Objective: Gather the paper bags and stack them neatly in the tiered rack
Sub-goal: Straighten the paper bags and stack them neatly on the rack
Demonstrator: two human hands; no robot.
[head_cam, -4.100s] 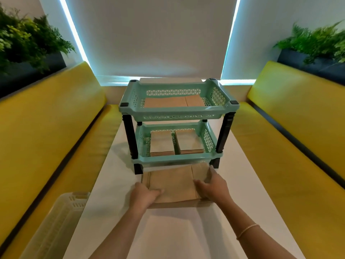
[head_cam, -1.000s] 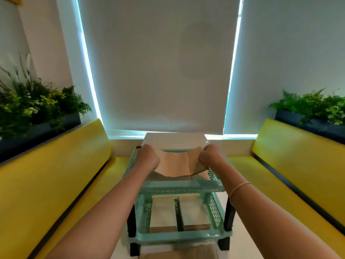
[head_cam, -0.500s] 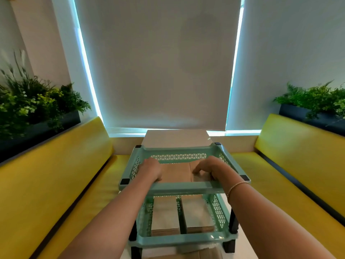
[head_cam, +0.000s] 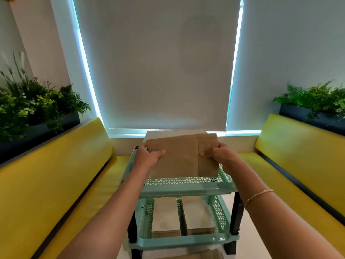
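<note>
A mint-green two-tier rack point(head_cam: 184, 190) with black legs stands on the white table. I hold a flat bundle of brown paper bags point(head_cam: 177, 157) upright over the top tier, its lower edge inside the basket. My left hand point(head_cam: 149, 158) grips the bundle's left edge and my right hand point(head_cam: 219, 156) grips its right side, thumbs on the front. The bottom tier holds two stacks of paper bags point(head_cam: 165, 219), side by side. More brown bags point(head_cam: 201, 255) lie on the table in front of the rack, partly cut off by the frame.
Yellow benches point(head_cam: 56, 184) run along both sides of the white table point(head_cam: 248, 240). Planters with green plants point(head_cam: 33, 105) sit behind each bench back. A closed window blind fills the far wall.
Half a second ago both hands lay flat inside the top tier on the bags. Now they have lifted a bundle of bags up on edge above that tier.
</note>
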